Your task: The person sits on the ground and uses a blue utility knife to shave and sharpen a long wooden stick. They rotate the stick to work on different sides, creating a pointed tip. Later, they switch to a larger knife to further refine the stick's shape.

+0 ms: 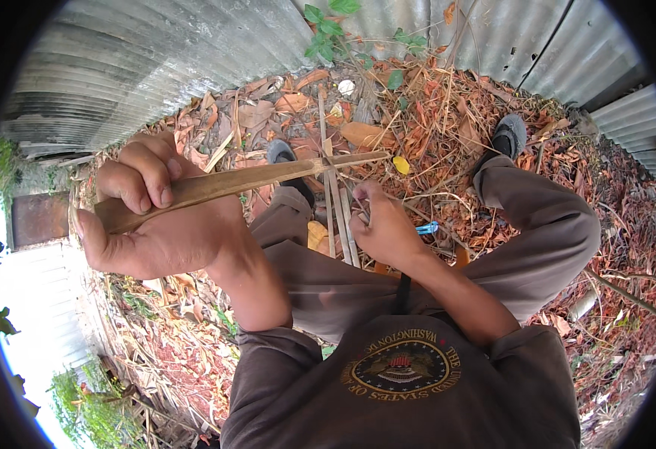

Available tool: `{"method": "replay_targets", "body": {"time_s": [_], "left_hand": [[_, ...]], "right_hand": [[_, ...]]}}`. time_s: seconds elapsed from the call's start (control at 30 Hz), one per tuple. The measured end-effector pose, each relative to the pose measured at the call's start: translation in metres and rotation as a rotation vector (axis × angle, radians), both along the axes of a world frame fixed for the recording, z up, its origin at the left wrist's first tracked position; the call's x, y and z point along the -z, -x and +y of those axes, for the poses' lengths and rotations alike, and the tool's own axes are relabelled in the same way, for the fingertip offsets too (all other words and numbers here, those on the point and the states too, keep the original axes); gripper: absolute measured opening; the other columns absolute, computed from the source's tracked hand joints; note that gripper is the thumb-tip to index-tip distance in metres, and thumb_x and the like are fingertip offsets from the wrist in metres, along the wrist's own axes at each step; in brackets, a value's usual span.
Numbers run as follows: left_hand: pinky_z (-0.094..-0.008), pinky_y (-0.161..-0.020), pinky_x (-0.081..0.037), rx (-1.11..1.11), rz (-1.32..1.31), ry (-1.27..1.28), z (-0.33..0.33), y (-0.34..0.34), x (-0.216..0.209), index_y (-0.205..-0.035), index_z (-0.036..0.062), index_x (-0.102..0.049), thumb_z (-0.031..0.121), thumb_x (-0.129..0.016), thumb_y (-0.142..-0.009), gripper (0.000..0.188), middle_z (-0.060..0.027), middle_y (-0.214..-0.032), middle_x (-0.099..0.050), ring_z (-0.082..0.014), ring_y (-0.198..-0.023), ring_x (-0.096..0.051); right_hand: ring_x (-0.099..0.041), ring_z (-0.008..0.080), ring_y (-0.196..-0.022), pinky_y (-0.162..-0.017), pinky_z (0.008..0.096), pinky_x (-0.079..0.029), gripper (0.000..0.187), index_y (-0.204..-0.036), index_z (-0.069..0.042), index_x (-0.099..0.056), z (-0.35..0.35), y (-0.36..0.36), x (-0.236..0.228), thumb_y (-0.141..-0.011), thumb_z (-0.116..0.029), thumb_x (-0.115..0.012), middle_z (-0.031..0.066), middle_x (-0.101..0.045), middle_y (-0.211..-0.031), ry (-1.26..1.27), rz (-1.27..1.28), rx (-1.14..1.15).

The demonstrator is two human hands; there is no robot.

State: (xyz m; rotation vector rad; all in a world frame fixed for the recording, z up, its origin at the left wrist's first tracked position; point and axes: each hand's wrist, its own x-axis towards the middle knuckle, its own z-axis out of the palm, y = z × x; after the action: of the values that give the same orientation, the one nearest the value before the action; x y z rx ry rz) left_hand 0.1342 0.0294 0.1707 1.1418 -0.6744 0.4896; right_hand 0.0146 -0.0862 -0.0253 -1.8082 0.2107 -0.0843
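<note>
Head view: at left, a bamboo piece [231, 186] is being clasped by the left hand [174, 230]; at centre, thin slats [331, 217] are being crossed, apparently aligned; whether anything is being pinched by the curled right hand [386, 230] cannot be told; steadying is seemingly being called for.

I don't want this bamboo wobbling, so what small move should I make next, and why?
I'd probably slide your left hand along the bamboo piece toward its narrow tip: you're gripping the wider end, while your right hand is near where the bamboo appears to cross a thin strip, so a closer grip might steady that spot.
</note>
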Motion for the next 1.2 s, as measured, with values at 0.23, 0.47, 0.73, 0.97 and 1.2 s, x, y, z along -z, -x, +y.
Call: {"method": "replay_targets", "body": {"time_s": [0.23,0.47,0.73,0.97,1.2], "left_hand": [[-0.0334,-0.063,-0.026,0.439,-0.027,-0.093,0.009,-0.008,0.008,-0.055,0.0162,-0.036,0.051,-0.038,-0.087,0.047,0.0012,-0.050,-0.037,-0.0145,-0.059,-0.029],[-0.0324,-0.064,-0.022,0.626,-0.093,-0.148,0.016,-0.005,0.011,-0.057,0.0182,-0.036,0.054,-0.038,-0.088,0.047,0.0035,-0.051,-0.036,-0.0132,-0.059,-0.028],[-0.0316,-0.063,-0.021,0.640,-0.123,-0.156,0.008,0.004,0.016,-0.057,0.0192,-0.034,0.054,-0.039,-0.088,0.047,0.0048,-0.051,-0.035,-0.0130,-0.058,-0.027],[-0.0315,-0.062,-0.020,0.703,-0.100,-0.170,0.013,0.006,0.016,-0.057,0.0192,-0.030,0.052,-0.040,-0.089,0.047,0.0057,-0.051,-0.031,-0.0125,-0.059,-0.026],[-0.0307,-0.061,-0.020,0.733,-0.138,-0.188,0.019,0.002,0.015,-0.055,0.0193,-0.030,0.050,-0.044,-0.087,0.047,0.0051,-0.051,-0.034,-0.0123,-0.058,-0.026]], "right_hand": [[-0.063,0.0399,-0.066,-0.062,0.0483,-0.048,0.042,-0.113,-0.001,-0.040,0.003,-0.007,-0.070,-0.077,-0.006,-0.062,0.0180,-0.060,-0.064,-0.152,-0.035,-0.111],[-0.062,0.0381,-0.060,-0.058,0.0458,-0.049,0.040,-0.113,-0.004,-0.041,0.010,-0.001,-0.078,-0.078,-0.006,-0.062,0.0167,-0.060,-0.065,-0.109,-0.093,-0.091],[-0.062,0.0310,-0.058,-0.058,0.0396,-0.047,0.033,-0.109,-0.003,-0.043,-0.008,0.004,-0.042,-0.080,-0.007,-0.060,0.0153,-0.059,-0.068,-0.009,0.073,-0.032],[-0.062,0.0398,-0.062,-0.060,0.0484,-0.046,0.038,-0.110,-0.002,-0.039,-0.007,-0.008,-0.031,-0.078,-0.005,-0.060,0.0189,-0.057,-0.062,-0.105,0.049,-0.046],[-0.064,0.0287,-0.067,-0.061,0.0391,-0.047,0.032,-0.107,-0.004,-0.044,-0.004,-0.001,-0.075,-0.080,-0.007,-0.060,0.0180,-0.060,-0.075,-0.229,0.057,-0.186]]}}
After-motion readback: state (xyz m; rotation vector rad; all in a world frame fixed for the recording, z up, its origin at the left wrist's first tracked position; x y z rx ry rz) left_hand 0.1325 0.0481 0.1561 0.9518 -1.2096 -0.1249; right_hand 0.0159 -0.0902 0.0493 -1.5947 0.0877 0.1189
